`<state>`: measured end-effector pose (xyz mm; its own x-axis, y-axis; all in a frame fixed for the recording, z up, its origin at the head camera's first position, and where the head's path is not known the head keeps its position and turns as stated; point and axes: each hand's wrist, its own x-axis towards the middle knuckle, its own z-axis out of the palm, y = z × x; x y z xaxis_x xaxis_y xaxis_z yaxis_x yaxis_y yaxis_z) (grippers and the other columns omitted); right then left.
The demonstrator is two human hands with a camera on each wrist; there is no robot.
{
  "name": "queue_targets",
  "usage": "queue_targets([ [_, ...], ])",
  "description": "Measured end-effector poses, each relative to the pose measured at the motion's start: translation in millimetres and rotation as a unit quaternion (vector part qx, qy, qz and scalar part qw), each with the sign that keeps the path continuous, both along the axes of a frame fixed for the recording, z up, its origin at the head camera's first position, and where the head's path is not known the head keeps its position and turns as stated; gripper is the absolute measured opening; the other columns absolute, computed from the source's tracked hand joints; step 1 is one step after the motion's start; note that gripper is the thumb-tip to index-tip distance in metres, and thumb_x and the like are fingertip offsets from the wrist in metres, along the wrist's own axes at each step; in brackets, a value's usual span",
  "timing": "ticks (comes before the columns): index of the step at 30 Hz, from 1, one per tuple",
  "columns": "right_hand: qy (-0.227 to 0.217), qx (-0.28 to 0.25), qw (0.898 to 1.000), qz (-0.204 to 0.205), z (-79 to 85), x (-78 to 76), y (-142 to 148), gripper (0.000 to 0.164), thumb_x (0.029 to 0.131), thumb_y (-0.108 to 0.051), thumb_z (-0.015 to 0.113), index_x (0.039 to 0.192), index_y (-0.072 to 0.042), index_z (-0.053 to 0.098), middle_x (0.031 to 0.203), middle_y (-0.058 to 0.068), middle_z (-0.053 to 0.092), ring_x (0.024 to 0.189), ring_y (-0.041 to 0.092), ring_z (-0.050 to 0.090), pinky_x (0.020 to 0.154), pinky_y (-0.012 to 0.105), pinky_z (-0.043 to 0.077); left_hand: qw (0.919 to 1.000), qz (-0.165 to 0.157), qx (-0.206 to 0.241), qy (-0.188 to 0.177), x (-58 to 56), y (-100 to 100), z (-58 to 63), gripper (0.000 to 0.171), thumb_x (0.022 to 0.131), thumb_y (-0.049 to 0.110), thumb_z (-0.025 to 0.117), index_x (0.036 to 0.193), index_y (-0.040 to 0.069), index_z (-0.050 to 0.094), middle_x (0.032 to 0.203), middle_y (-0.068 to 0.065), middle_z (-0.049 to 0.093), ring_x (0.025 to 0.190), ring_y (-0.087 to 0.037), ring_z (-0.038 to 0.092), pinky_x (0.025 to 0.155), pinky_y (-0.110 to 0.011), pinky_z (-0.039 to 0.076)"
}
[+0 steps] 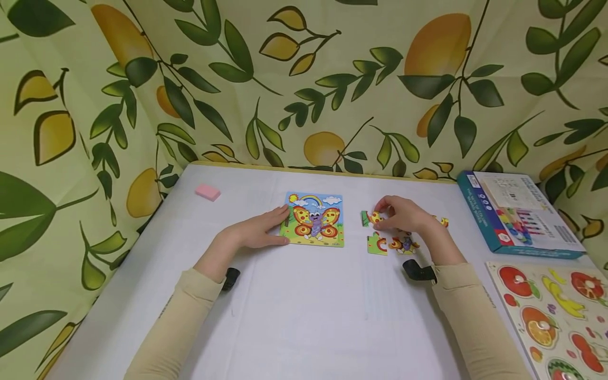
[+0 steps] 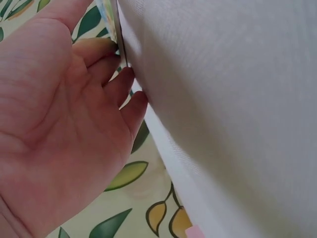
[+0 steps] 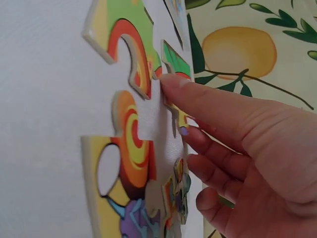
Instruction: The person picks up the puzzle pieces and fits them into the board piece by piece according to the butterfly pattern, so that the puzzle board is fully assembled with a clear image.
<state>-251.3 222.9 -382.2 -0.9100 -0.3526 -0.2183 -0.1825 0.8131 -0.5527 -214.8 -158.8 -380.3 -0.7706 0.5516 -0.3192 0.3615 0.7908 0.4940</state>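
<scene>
As hands touch puzzle, box seemingly closed

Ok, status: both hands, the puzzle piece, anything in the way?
Left hand touching butterfly board edge. Right hand holding puzzle piece. Other loose pieces close by; no obstruction seen between held piece and board.
</scene>
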Motion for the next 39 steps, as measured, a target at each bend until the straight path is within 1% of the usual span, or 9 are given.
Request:
queue_targets([
  [5,0.009,-0.025,1.0,-0.016,-1.0,2.3,-1.8,0.034,0.086,-0.021,0.077,0.109,-0.008,0.056,0.094,0.008,0.056,0.086,0.025,0.047,0.071,0.036,0.038,1.0,0.001,0.0,0.0,-0.2,1.4,0.5,0.082,0.096,0.042,0.06,0.156,0.008,0.016,0.163,-0.005,0.007,0.149,-0.022,0.004,0.118,-0.041,0.012],
  [9,0.019,-0.074,0.996,-0.047,-0.7,1.4,-7.9,0.023,0.092,-0.021,0.069,0.108,-0.008,0.059,0.097,0.009,0.06,0.087,0.025,0.052,0.073,0.034,0.043,1.0,0.001,0.0,-0.001,-0.4,2.1,0.8,0.081,0.096,0.042,0.06,0.156,0.008,0.017,0.163,-0.005,0.006,0.149,-0.023,0.004,0.118,-0.041,0.012],
  [12,0.01,-0.137,0.988,-0.076,0.5,-0.3,-22.4,0.024,0.094,-0.024,0.067,0.11,-0.006,0.061,0.098,0.01,0.063,0.088,0.026,0.055,0.074,0.033,0.046,1.0,0.004,0.002,-0.002,-0.4,1.9,1.2,0.081,0.095,0.042,0.061,0.156,0.009,0.018,0.163,-0.005,0.005,0.149,-0.024,0.004,0.118,-0.042,0.012],
  [15,-0.025,-0.196,0.975,-0.101,3.0,-0.5,-48.1,0.029,0.093,-0.027,0.068,0.113,-0.006,0.062,0.098,0.009,0.065,0.088,0.027,0.058,0.076,0.034,0.05,0.9999,0.01,-0.002,-0.002,-0.4,1.3,1.3,0.082,0.094,0.043,0.062,0.156,0.01,0.019,0.163,-0.005,0.005,0.149,-0.025,0.005,0.117,-0.043,0.013],
  [19,-0.071,-0.241,0.962,-0.111,2.1,0.5,-87.4,0.031,0.091,-0.027,0.071,0.112,-0.005,0.064,0.094,0.007,0.067,0.086,0.023,0.061,0.079,0.032,0.052,0.9999,0.011,-0.005,-0.005,-1.0,0.7,0.8,0.082,0.094,0.044,0.062,0.156,0.011,0.019,0.163,-0.003,0.006,0.149,-0.023,0.005,0.117,-0.042,0.013],
  [24,-0.087,-0.252,0.959,-0.101,-6.1,0.7,-124.2,0.029,0.09,-0.026,0.072,0.108,-0.004,0.065,0.087,0.004,0.067,0.077,0.016,0.061,0.072,0.027,0.052,0.9999,0.009,-0.001,-0.011,-1.9,0.5,1.4,0.083,0.094,0.044,0.062,0.156,0.011,0.018,0.163,-0.004,0.006,0.149,-0.023,0.006,0.118,-0.042,0.013],
  [28,-0.086,-0.253,0.958,-0.102,-11.6,-0.3,-141.8,0.027,0.09,-0.025,0.072,0.106,-0.004,0.066,0.084,0.004,0.067,0.072,0.014,0.061,0.068,0.024,0.052,0.9999,0.009,0.002,-0.014,-2.4,0.4,1.5,0.084,0.094,0.044,0.062,0.156,0.011,0.016,0.163,-0.004,0.006,0.149,-0.022,0.006,0.118,-0.042,0.013],
  [35,-0.082,-0.253,0.958,-0.106,-16.0,-3.1,-155.7,0.026,0.09,-0.026,0.072,0.105,-0.005,0.067,0.086,0.005,0.068,0.072,0.014,0.063,0.069,0.024,0.053,0.9997,0.013,0.01,-0.019,-3.7,0.0,0.9,0.085,0.094,0.043,0.063,0.156,0.01,0.015,0.163,-0.004,0.006,0.149,-0.021,0.006,0.118,-0.042,0.013],
  [39,-0.066,-0.231,0.966,-0.099,-18.0,-3.5,-158.2,0.026,0.091,-0.027,0.071,0.104,-0.005,0.067,0.085,0.005,0.067,0.071,0.014,0.063,0.067,0.024,0.052,0.9998,0.012,0.005,-0.015,-3.4,0.1,1.0,0.085,0.094,0.044,0.062,0.156,0.01,0.015,0.163,-0.004,0.007,0.149,-0.022,0.006,0.118,-0.042,0.013],
])
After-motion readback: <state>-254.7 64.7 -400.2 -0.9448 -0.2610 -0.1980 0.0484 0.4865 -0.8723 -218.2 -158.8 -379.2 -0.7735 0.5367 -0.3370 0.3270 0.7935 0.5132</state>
